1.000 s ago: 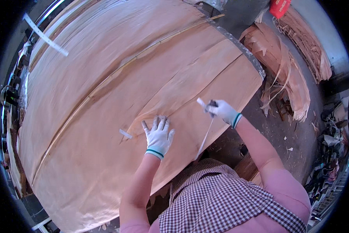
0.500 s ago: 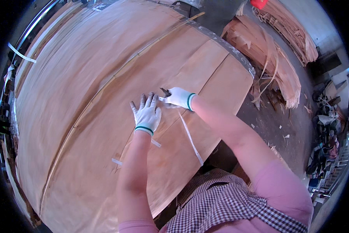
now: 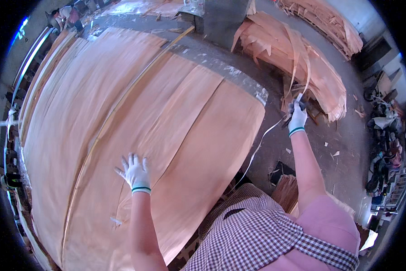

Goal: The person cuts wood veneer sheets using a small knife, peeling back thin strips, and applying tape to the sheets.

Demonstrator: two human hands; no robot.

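My left hand, in a white glove with greyed fingertips, rests with spread fingers on a large, thin brown wood veneer sheet. A dark seam line runs through the veneer close by. Out past the sheet's right edge, my right hand, gloved too, is closed on a white tape strip. The strip trails in a curve from that hand down toward my waist. Something dark shows at the right fingers, too unclear to name. A short piece of white tape sticks to the veneer below my left hand.
A long thin wooden strip lies across the sheets on the left. Torn veneer heaps stand at the back right. Scraps litter the dark floor. Another person bends over at the far left. Piled clutter lines the right side.
My right hand has swung from the veneer out to the right, drawing the tape strip along. My left hand has moved left and down over the sheet. The view has shifted.
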